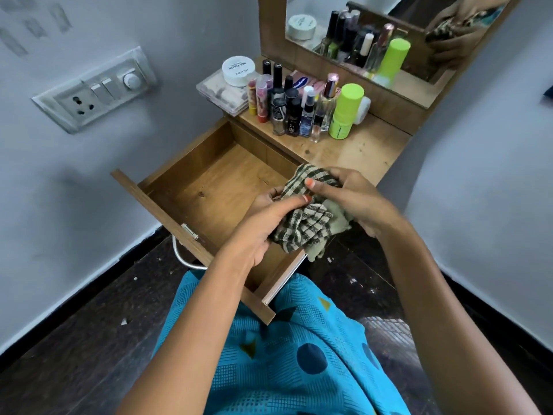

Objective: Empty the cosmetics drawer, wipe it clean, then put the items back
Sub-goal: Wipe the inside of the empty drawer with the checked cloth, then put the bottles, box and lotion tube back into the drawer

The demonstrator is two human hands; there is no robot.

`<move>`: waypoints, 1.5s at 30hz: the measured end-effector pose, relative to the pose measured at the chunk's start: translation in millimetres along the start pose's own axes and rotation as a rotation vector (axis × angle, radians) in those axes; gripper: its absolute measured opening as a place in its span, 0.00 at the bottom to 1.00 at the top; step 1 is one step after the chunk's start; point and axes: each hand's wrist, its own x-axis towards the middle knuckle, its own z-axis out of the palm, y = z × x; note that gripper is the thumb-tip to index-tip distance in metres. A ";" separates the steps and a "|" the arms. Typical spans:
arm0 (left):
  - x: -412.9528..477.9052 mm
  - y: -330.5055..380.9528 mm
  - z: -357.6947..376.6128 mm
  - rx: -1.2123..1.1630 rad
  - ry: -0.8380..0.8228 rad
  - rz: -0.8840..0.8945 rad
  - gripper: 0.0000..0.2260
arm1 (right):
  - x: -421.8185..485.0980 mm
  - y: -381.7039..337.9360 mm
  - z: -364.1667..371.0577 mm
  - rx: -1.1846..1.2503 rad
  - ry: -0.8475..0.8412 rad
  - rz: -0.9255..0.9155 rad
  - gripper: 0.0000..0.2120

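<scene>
Green-striped cloth (305, 227) gripped between left hand (266, 220) and right hand (354, 199), over the open drawer (209, 187).

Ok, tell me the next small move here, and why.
Probably lower the striped cloth into the drawer and start wiping its floor. The drawer looks empty, the cosmetics stand on the tabletop, and the left hand and right hand hold the bunched cloth above it.

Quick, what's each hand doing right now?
Left hand: holding the striped cloth over the open drawer.
Right hand: holding the same cloth.
</scene>
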 end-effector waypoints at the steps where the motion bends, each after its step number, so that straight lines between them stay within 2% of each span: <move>1: 2.4 1.5 3.2 -0.004 -0.018 -0.030 0.16 | 0.8 -0.7 -6.5 0.022 0.062 -0.023 0.07; 5: 12.7 5.2 17.5 -0.120 -0.125 -0.148 0.32 | 3.8 -1.0 -31.5 0.193 0.181 -0.107 0.03; 7: 19.4 6.5 26.2 -0.191 -0.181 -0.140 0.34 | 8.3 0.5 -43.3 0.263 0.229 -0.140 0.03; 10: 31.8 10.9 43.8 -0.158 -0.170 -0.080 0.31 | 21.1 2.6 -61.9 0.265 0.352 -0.161 0.03; 14: 55.7 17.4 68.1 -0.080 0.034 0.060 0.12 | 45.2 4.7 -83.4 0.101 0.473 -0.200 0.11; 19: 83.9 15.8 83.9 0.114 0.193 0.216 0.13 | 75.8 12.2 -100.8 -0.214 0.613 -0.212 0.14; 22: 89.5 14.7 87.8 0.247 0.253 0.261 0.11 | 85.5 18.1 -104.0 -0.303 0.677 -0.197 0.15; 26: 90.8 15.3 91.7 0.498 0.346 0.347 0.15 | 91.4 30.0 -104.7 -0.412 0.704 -0.165 0.16; 30: 91.6 14.5 90.7 0.588 0.377 0.396 0.16 | 95.3 38.0 -104.1 -0.506 0.723 -0.172 0.18; 36: 88.5 15.9 89.7 0.588 0.376 0.409 0.17 | 90.9 33.6 -100.1 -0.539 0.743 -0.189 0.18; 40: 83.3 14.8 84.3 0.535 0.356 0.394 0.13 | 83.6 28.4 -95.7 -0.591 0.776 -0.248 0.17; 45: 66.0 30.2 70.9 0.503 0.371 0.570 0.09 | 76.0 12.3 -82.2 -0.492 0.722 -0.409 0.18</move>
